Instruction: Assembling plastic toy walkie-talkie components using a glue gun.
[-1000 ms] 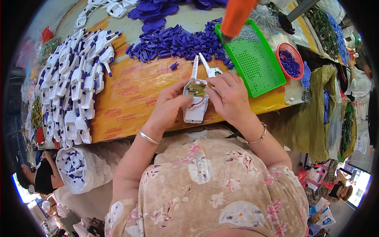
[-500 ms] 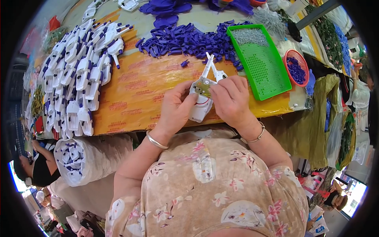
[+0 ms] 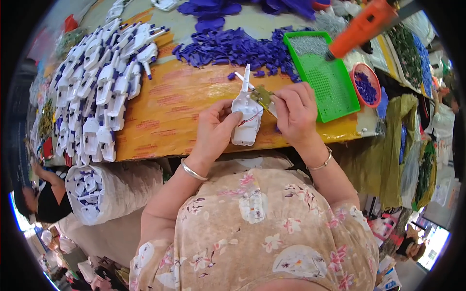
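My left hand [image 3: 217,127] is closed on a white plastic housing [image 3: 248,132] with a long narrow neck pointing away from me, the thumb over its near left side. My right hand [image 3: 296,110] pinches a small olive-coloured circuit board [image 3: 262,96], tilted above the housing's right side. Thin red and yellow wires [image 3: 253,117] run between the board and the housing. A second thin white stem shows behind the board; most of that part is hidden. Both hands are just above the near part of the table.
White housings with purple tips [image 3: 97,82] are heaped at left; more fill a white sack [image 3: 86,194] below. Purple plastic parts [image 3: 238,46] lie beyond my hands. Right stand a green tray [image 3: 335,99] of screws and a red basket [image 3: 373,97]. An orange power screwdriver [image 3: 364,26] hangs over the tray.
The circuit board has been lifted and tilted to the right, off the housing, by my right hand. My left hand still grips the housing. The orange screwdriver has come into view over the tray.
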